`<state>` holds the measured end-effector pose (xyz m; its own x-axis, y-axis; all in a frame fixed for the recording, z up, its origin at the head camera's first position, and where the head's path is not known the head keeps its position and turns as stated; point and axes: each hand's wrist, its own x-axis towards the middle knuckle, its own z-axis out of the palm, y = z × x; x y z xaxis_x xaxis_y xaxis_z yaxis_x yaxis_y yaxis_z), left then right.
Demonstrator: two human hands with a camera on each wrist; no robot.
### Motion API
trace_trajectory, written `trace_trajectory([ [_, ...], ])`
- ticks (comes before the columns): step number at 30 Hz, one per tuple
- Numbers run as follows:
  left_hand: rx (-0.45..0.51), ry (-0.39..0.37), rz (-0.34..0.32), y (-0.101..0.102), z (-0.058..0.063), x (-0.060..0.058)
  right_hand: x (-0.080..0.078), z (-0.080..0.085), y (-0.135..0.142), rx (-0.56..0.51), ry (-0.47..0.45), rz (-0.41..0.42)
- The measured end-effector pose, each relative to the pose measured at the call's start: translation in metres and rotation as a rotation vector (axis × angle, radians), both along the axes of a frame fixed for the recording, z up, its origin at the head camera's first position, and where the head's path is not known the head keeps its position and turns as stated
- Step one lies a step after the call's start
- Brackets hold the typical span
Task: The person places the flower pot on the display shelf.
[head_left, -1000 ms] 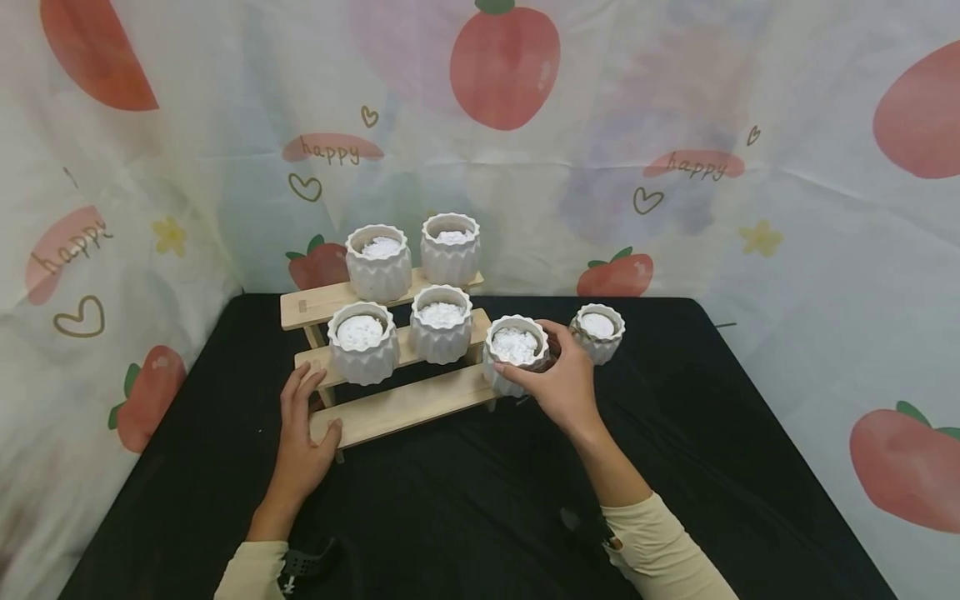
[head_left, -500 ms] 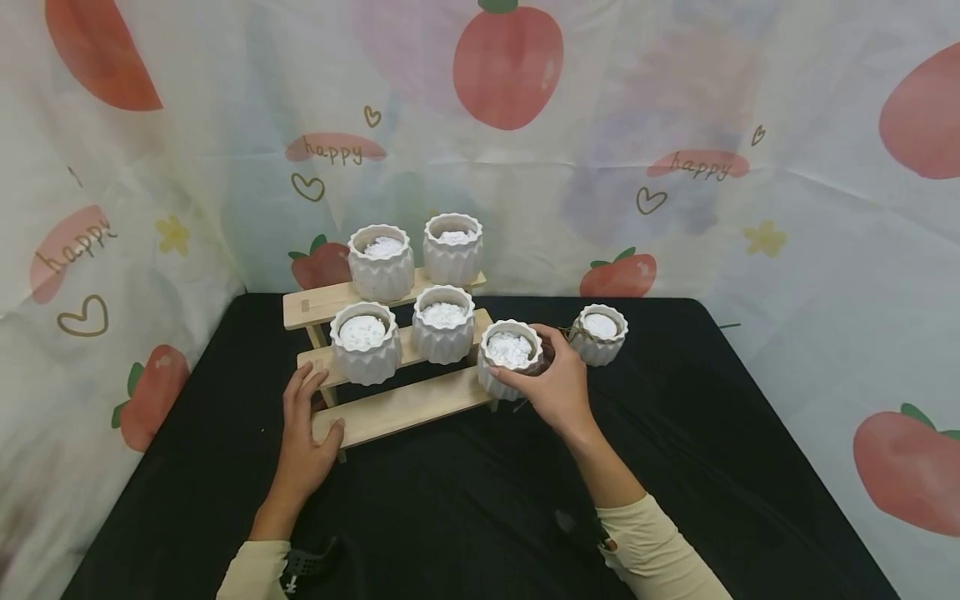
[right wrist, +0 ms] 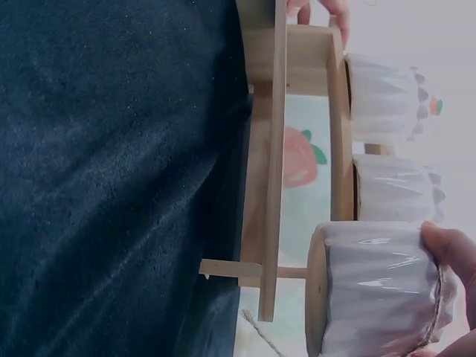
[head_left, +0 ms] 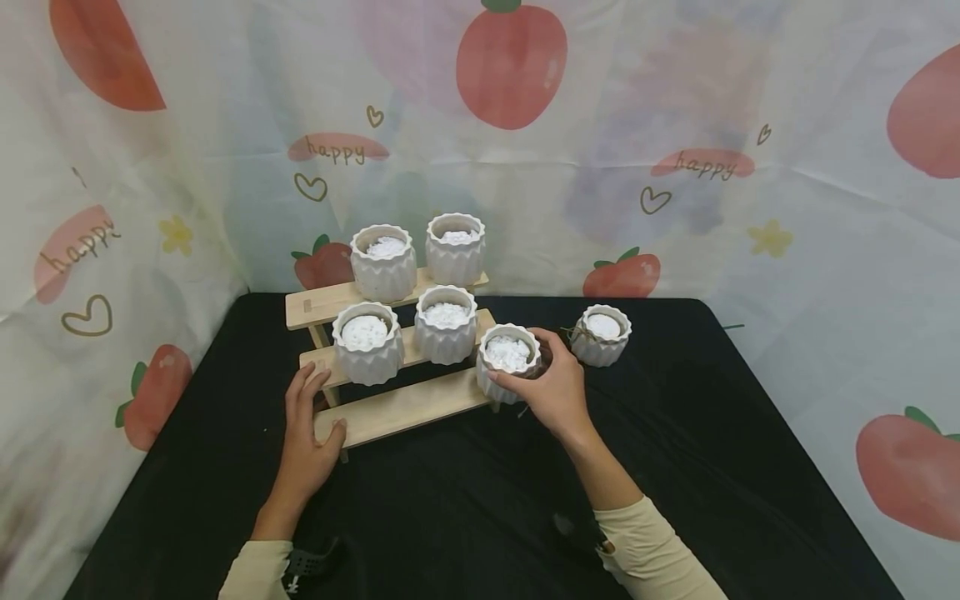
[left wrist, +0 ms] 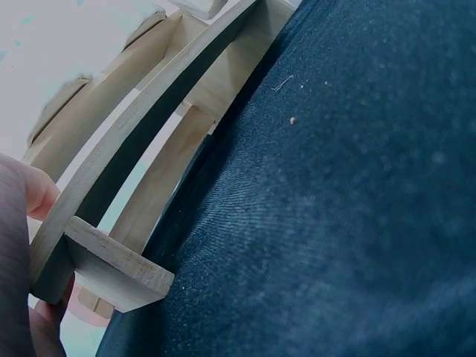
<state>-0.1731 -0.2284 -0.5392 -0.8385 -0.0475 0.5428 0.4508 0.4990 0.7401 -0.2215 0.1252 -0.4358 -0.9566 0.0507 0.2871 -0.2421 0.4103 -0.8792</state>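
Observation:
A three-tier wooden stand (head_left: 405,408) stands on the black tabletop. Its left end is held by my left hand (head_left: 311,429), thumb on the lowest plank and fingers behind it; the left wrist view shows a finger and thumb around the plank (left wrist: 149,141). My right hand (head_left: 558,383) grips a white scalloped pot (head_left: 504,379) by its rim, over the lowest plank's right end. In the right wrist view, a gap shows between this tilted-looking pot (right wrist: 379,290) and the plank (right wrist: 275,171). Twine circles its rim, and white filling lies inside.
Two similar pots stand on the middle tier, one a white pot (head_left: 367,354), and two on the top, including a left pot (head_left: 382,275). Another pot (head_left: 600,346) with twine stands on the black cloth (head_left: 675,433) at right. A patterned curtain (head_left: 525,183) hangs behind.
The right hand has carried its pot slightly left and toward the front, further over the lowest plank. My left hand keeps its hold on the stand.

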Motion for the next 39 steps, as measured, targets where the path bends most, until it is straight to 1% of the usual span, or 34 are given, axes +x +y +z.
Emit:
trace_trajectory([
  [12, 0.014, 0.003, -0.014, 0.003, -0.002, -0.001, 0.001, -0.005, -0.003, 0.006, -0.004, -0.009],
  [22, 0.005, -0.008, -0.004, 0.003, -0.001, 0.000, 0.001, -0.007, -0.006, 0.012, -0.005, -0.004],
  [29, 0.003, 0.007, -0.003, 0.001, -0.002, -0.001, 0.000, -0.010, -0.008, 0.015, -0.009, -0.002],
  [39, 0.004, -0.011, 0.007, 0.001, 0.000, 0.000, 0.000, -0.014, -0.010, 0.011, 0.003, 0.003],
])
